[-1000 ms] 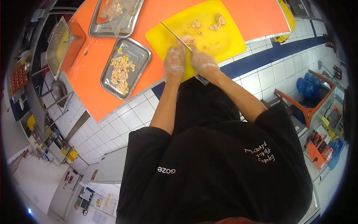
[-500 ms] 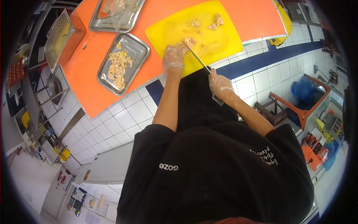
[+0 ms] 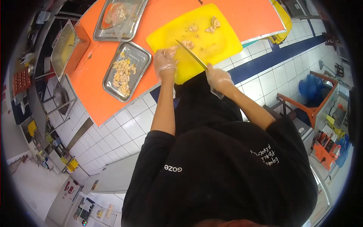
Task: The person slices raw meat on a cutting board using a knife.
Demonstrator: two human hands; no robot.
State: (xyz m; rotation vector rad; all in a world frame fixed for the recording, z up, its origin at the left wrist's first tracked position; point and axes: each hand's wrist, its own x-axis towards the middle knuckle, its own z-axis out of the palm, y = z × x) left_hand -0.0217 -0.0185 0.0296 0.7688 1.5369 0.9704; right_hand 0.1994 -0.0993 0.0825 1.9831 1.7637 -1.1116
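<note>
My right hand (image 3: pixel 219 79), in a clear plastic glove, is closed round the handle of a knife (image 3: pixel 192 55). Its blade slants up and left over the yellow cutting board (image 3: pixel 223 41). Also gloved, my left hand (image 3: pixel 165 63) is at the board's left edge, its fingers closed on what looks like a pale piece of cooked meat (image 3: pixel 171 51). Just beyond the blade lies another meat piece (image 3: pixel 188 44). Farther up the board are a small meat scrap (image 3: pixel 193 27) and a larger meat chunk (image 3: pixel 213 24).
Left of the board, a metal tray (image 3: pixel 139 60) holds a heap of cut meat (image 3: pixel 123 75). Behind it, a second metal tray (image 3: pixel 132 32) holds a plastic bag (image 3: pixel 121 17). A deep metal container (image 3: pixel 77 49) stands at the orange table's (image 3: pixel 98 98) left edge.
My left hand has drawn away leftward from the meat beside the blade, which stays on the board. The knife and right hand have shifted slightly left. The whole view has moved a little.
</note>
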